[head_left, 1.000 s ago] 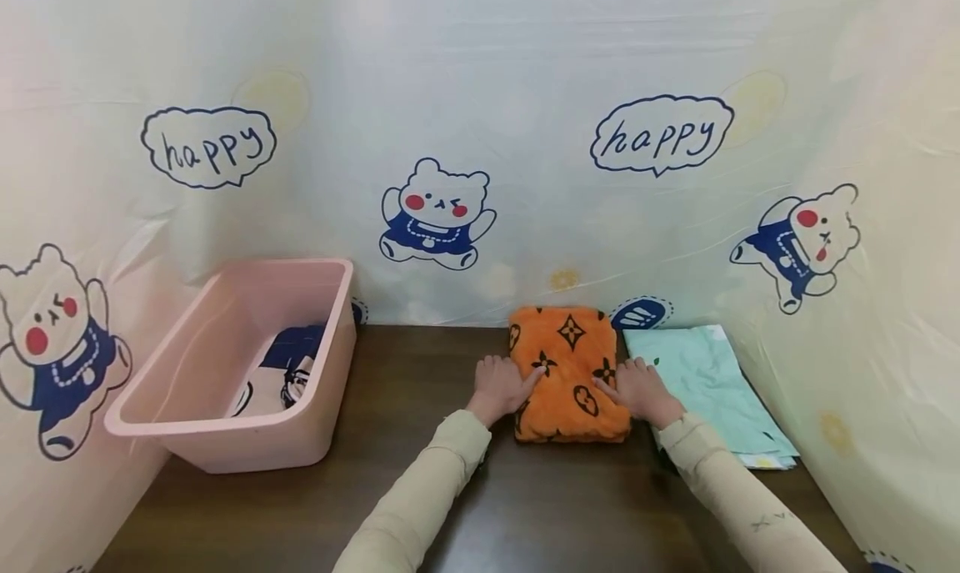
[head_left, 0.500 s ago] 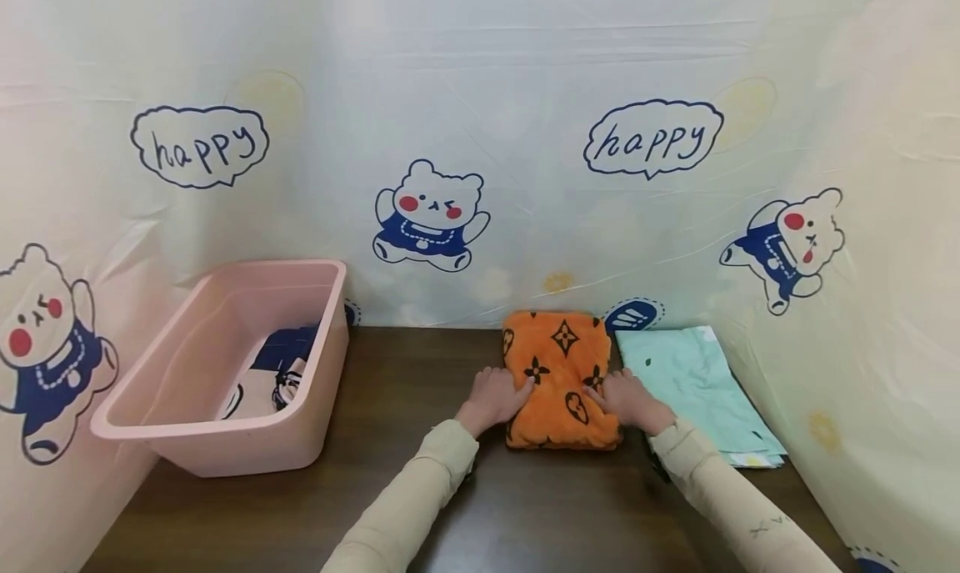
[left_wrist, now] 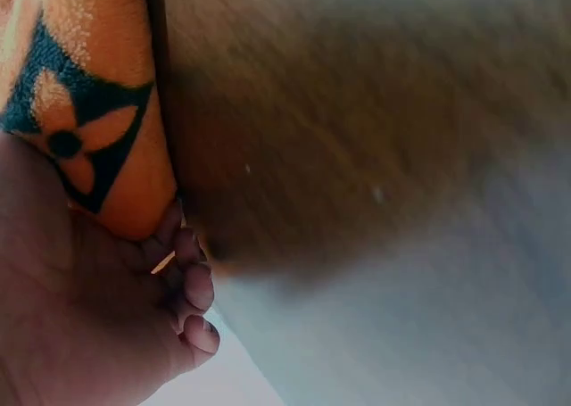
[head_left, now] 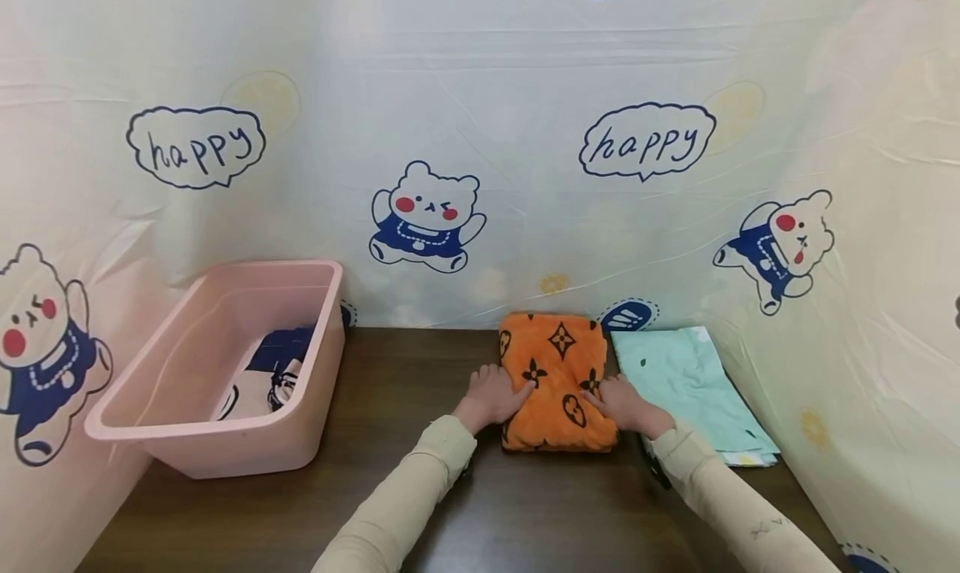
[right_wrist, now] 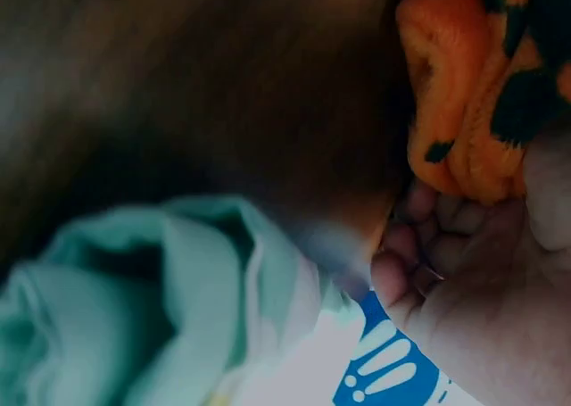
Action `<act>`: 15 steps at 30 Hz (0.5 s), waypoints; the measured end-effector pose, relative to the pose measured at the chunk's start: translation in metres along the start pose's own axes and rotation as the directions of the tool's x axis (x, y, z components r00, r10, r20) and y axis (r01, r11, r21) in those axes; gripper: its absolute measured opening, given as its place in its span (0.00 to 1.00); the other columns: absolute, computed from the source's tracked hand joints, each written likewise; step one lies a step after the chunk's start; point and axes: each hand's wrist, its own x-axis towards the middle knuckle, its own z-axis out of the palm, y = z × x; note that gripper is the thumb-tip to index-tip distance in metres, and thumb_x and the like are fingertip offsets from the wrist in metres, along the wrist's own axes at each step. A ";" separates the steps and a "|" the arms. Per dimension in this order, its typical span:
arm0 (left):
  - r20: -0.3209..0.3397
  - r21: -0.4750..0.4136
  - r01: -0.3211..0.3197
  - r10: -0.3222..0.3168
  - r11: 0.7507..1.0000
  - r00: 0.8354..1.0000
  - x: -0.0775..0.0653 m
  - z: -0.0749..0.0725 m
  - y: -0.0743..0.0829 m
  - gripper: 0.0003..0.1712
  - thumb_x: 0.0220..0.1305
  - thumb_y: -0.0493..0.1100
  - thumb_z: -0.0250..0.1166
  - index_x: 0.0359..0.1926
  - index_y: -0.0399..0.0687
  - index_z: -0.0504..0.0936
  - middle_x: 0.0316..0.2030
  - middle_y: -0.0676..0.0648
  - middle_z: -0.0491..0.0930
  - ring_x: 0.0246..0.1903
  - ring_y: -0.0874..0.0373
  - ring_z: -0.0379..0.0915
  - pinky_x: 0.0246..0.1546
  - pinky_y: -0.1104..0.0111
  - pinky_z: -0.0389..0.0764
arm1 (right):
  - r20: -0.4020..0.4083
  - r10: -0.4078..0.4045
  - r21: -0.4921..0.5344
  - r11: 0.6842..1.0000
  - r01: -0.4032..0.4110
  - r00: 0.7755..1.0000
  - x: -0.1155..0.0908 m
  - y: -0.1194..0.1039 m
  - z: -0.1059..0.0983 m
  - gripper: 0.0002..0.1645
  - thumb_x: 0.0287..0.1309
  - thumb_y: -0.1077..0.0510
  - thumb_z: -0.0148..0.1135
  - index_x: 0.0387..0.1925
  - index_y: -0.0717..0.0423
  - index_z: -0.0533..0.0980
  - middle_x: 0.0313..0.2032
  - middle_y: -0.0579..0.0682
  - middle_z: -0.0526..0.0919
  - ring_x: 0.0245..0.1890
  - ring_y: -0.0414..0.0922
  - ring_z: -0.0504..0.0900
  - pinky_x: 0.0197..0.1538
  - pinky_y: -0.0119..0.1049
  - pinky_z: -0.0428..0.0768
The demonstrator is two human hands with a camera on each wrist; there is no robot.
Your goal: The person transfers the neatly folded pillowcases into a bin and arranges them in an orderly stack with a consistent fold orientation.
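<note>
Head view: left fingers (head_left: 489, 378) and right fingers (head_left: 613, 386) curled round one folded orange cloth (head_left: 555, 371), one pink tub (head_left: 238, 451) apart.

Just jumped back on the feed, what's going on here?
A person is holding a folded orange cloth with dark printed motifs: the left hand grips its left side, the right hand its right. It appears to rest on the brown table. A folded mint-green cloth lies to its right. Off to the left stands a pink tub with navy and pale items inside.
</note>
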 end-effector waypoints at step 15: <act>-0.008 0.161 -0.056 0.058 0.985 0.998 0.006 -0.004 -0.004 0.41 0.76 0.71 0.39 0.19 0.47 0.74 0.42 0.37 0.81 0.44 0.44 0.75 0.50 0.55 0.73 | -0.088 -0.017 -0.008 1.000 0.016 0.996 0.000 0.009 0.003 0.35 0.77 0.44 0.49 0.10 0.50 0.62 0.13 0.45 0.62 0.19 0.43 0.63 0.40 0.39 0.62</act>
